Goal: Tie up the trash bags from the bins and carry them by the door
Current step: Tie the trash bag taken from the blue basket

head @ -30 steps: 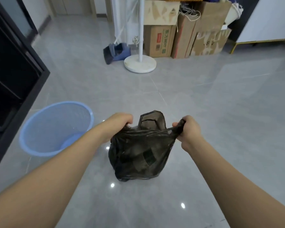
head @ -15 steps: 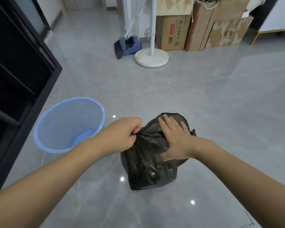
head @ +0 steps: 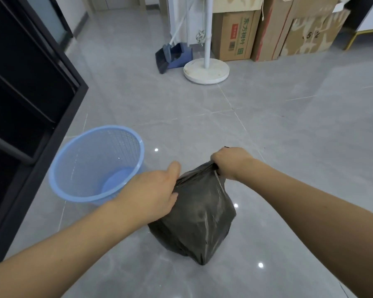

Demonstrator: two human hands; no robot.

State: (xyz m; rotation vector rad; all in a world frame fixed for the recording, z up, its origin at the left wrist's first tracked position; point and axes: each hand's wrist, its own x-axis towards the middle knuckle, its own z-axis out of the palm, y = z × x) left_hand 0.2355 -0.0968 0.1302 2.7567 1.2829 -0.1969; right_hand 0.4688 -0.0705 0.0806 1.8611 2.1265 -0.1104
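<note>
The black trash bag (head: 199, 214) sits on the grey tiled floor (head: 289, 130), just right of the blue mesh bin (head: 95, 162), which stands without a liner. The right hand (head: 232, 162) is clenched around the gathered neck of the bag at its upper right, pulling the plastic up into a twisted bunch; half a second ago this hand lay flat with straight fingers across the top of the bag, and a second ago it held one corner out to the right. The left hand (head: 154, 193) now rests against the bag's upper left side, thumb raised and fingers reaching onto the plastic; whether those fingers pinch a fold or only press on it cannot be told, whereas earlier it was plainly closed on the bag's left edge. The bag's mouth, spread wide between the two hands a second ago, is now drawn together under the right hand. Beyond, a white round stand base (head: 206, 72) stands on the floor with a blue dustpan and broom (head: 173, 55) to its left and cardboard boxes (head: 235, 35) behind it. A black cabinet frame (head: 30, 87) runs along the left side.
</note>
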